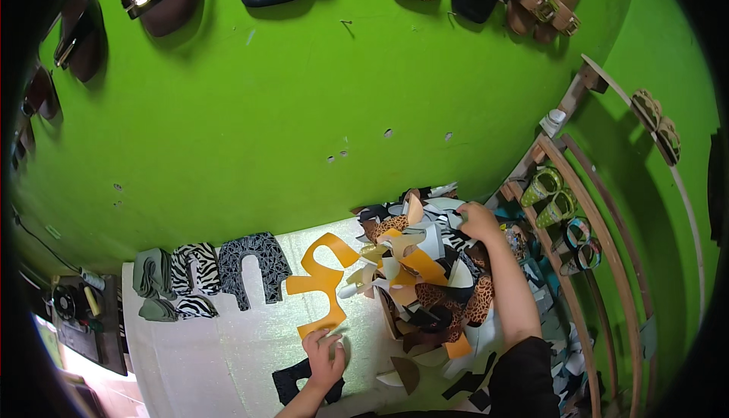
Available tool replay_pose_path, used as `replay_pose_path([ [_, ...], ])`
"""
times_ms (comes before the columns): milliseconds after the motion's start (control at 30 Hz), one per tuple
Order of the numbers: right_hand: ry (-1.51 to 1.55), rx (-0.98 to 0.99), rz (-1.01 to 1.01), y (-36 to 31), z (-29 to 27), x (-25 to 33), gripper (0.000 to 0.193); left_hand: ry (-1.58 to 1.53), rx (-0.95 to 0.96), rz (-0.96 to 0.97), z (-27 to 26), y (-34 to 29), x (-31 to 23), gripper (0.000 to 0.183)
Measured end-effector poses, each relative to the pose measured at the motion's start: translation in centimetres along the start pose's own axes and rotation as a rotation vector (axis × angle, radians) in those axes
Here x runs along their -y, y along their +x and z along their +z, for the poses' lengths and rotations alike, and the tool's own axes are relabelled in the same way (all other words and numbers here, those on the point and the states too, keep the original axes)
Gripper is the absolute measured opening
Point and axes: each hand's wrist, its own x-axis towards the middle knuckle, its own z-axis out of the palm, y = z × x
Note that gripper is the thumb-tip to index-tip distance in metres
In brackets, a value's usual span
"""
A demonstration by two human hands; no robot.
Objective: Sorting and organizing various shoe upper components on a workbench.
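Observation:
My left hand (325, 359) rests by the lower end of a curved orange-yellow cut-out (325, 281), its fingers apart and the tips at that edge. Under this hand lies a black arched piece (287, 384), partly covered by it. At the far right, my right hand (478, 222) reaches into the back of a heap of scraps (425, 266); its fingers look bent together, and what they grip is hidden among pale and zebra-striped bits. The heap mixes leopard-print, orange, grey, white and black offcuts.
On the white cloth-covered table (213, 357), left of the orange cut-out, sit a grey-black patterned arch (254, 266), zebra-print pieces (195, 270) and grey-green pieces (154, 274). A wooden rack (566, 266) holding sandals stands at right. More sandals hang on the green wall (288, 114).

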Motion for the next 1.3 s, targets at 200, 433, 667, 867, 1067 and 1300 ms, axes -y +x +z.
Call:
replay_pose_path([
  [200,0.194,-0.161,-0.202,4.5,5.4,3.5,0.029,0.002,0.020,0.201,0.8,1.6,-0.7,0.025],
  [433,0.100,-0.093,0.280,6.3,13.1,2.8,0.078,-0.115,0.163,0.546,1.2,7.3,-2.1,0.030],
  [667,-0.013,0.163,0.056,4.6,12.6,2.7,0.031,-0.177,0.070,0.498,3.0,9.5,-3.8,0.033],
  [867,-0.013,0.325,0.015,2.2,12.6,4.1,0.013,-0.169,0.448,0.361,6.0,10.7,-6.4,0.058],
  [1067,0.262,0.131,0.172,4.2,11.6,3.9,0.019,0.016,0.530,0.353,8.8,9.4,-6.8,0.065],
  [1300,0.025,-0.297,0.301,8.1,13.7,2.1,0.071,0.118,0.567,0.327,9.3,8.9,-6.9,0.067],
])
